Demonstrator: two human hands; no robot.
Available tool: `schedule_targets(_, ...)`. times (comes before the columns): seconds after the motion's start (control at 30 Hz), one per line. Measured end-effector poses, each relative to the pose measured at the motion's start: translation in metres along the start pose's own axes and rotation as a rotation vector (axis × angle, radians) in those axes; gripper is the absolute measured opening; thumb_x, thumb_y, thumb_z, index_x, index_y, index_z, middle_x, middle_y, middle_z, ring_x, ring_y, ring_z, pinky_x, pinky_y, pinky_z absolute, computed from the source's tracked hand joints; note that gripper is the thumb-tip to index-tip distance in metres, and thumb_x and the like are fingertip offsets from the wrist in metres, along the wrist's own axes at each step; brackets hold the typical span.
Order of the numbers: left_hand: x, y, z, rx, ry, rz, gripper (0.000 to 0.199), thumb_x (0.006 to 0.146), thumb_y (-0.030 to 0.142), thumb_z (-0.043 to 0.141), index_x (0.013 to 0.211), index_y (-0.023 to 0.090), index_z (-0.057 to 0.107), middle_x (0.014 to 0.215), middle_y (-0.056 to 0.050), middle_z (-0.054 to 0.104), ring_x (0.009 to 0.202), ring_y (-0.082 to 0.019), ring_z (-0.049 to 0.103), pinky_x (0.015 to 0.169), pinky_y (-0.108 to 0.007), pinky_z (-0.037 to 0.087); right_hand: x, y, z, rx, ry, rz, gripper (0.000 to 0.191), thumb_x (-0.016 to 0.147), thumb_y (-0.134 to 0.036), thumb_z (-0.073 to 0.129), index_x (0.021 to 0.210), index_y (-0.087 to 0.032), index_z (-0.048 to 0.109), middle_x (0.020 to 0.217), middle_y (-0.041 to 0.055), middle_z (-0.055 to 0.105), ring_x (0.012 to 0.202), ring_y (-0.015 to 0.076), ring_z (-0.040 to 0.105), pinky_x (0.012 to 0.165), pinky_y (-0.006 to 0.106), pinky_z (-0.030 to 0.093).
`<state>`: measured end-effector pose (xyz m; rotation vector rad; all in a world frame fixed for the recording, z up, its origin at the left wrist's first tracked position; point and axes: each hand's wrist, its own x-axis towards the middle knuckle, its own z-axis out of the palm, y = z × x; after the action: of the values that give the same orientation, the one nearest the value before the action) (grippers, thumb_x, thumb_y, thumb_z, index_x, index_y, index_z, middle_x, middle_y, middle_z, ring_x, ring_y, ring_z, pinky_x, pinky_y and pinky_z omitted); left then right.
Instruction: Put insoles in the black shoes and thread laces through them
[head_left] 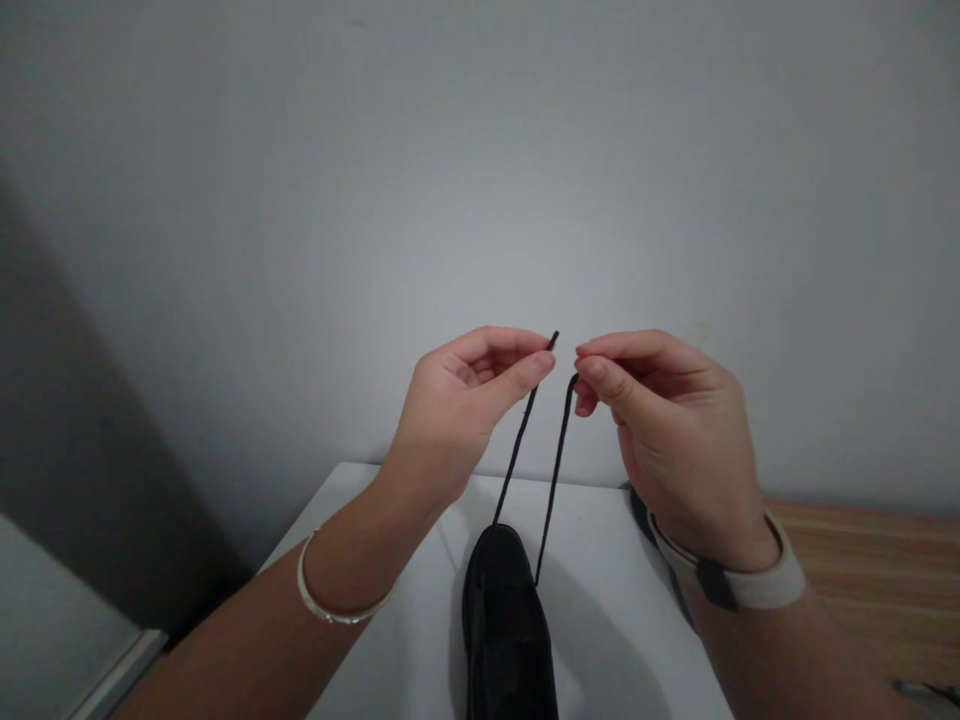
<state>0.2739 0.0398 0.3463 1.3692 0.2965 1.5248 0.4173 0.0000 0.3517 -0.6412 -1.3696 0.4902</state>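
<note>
Grey-white wall (480, 150) filling most of my view, brighter toward the middle. White tabletop (405, 640) standing below it, its far edge running close along the wall. Brown wood-grained surface (870, 570) showing beyond, on the right. Black shoe (510, 620) lying lengthwise on the tabletop, rounded end pointing away from me, near end running out of the picture; a soft shadow spreading to its right. The shoe is sitting below my grip and well apart from it, slightly left of the gap between my hands. A dark object (639, 510) is peeking out behind my right wrist, mostly hidden; I am not managing to identify it. My left hand (476, 405) and right hand (675, 425) are hovering above the shoe, fingertips facing each other and near, not touching. Pale wristband (776, 585) circling my right wrist, thin bangle (341, 615) my left. Two black cord strands are rising from the shoe: the left strand (516, 455) from its rounded end, the right strand (553, 480) from its right edge. My left thumb and forefinger are pinching the left strand narrowly, its tip poking past them; my right fingertips are pinching the right strand, which is bending there, its end hidden.
</note>
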Motion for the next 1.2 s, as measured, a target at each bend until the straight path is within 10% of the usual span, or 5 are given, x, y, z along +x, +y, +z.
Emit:
schedule_targets(0.63, -0.0055, -0.0084, 0.0061, -0.062, -0.056, 0.057, 0.013, 0.069, 0.023, 0.09, 0.077, 0.022, 0.08, 0.078, 0.001, 0.079, 0.077, -0.014, 0.072, 0.077, -0.026, 0.059, 0.0029, 0.0081, -0.0016, 0.092, -0.078, -0.003, 0.012, 0.082, -0.017, 0.077, 0.079, -0.028, 0.075, 0.083, -0.0031, 0.068, 0.082, 0.0146, 0.061, 0.08, 0.029, 0.05)
schedule_targets(1.2, -0.0056, -0.0052, 0.008, 0.194, -0.054, 0.173, 0.008, 0.078, 0.012, 0.079, 0.08, 0.02, 0.076, 0.078, 0.001, 0.074, 0.075, -0.014, 0.069, 0.075, -0.027, 0.057, 0.0039, 0.0067, -0.0012, 0.144, -0.05, 0.098, 0.008, 0.083, -0.032, 0.077, 0.091, -0.03, 0.078, 0.082, -0.0024, 0.067, 0.067, 0.0122, 0.053, 0.059, 0.026, 0.045)
